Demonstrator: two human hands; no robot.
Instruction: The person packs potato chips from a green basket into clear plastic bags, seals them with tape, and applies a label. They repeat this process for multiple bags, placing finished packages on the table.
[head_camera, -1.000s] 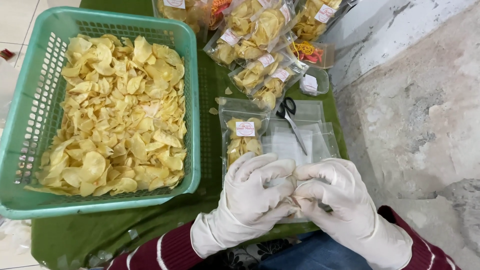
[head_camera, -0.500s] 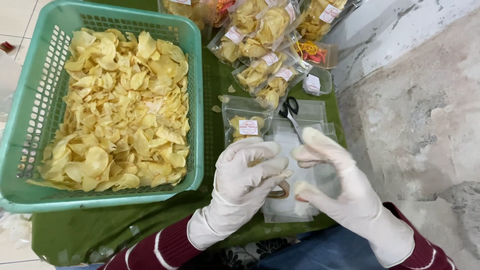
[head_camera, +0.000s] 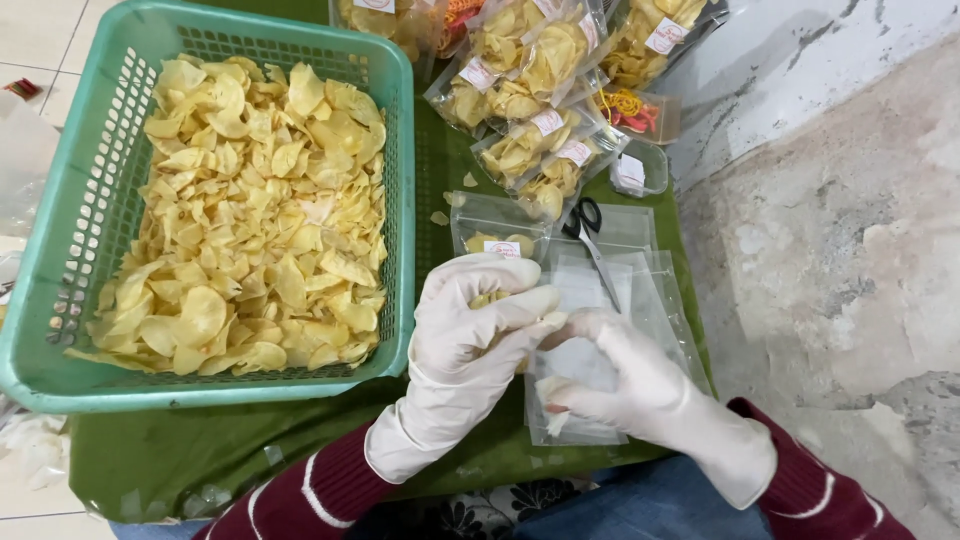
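Clear plastic bag (head_camera: 578, 400): empty-looking, flat, held just above the green surface (head_camera: 200, 460) between both gloved hands. Left hand (head_camera: 475, 320) cups a few pale yellow chips (head_camera: 487, 298) at the bag's upper edge; right hand (head_camera: 610, 375) pinches its side.

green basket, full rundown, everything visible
The green basket is a rectangular, teal-green tray that looks like plastic, with slotted lattice walls and a thick rolled rim. It sits flat on the green table cover, left of both gloved hands, its far-left corner cut off by the frame. Thin pale-yellow chips fill it nearly to the rim. Neither hand touches it; the left hand is closest, near its right wall.
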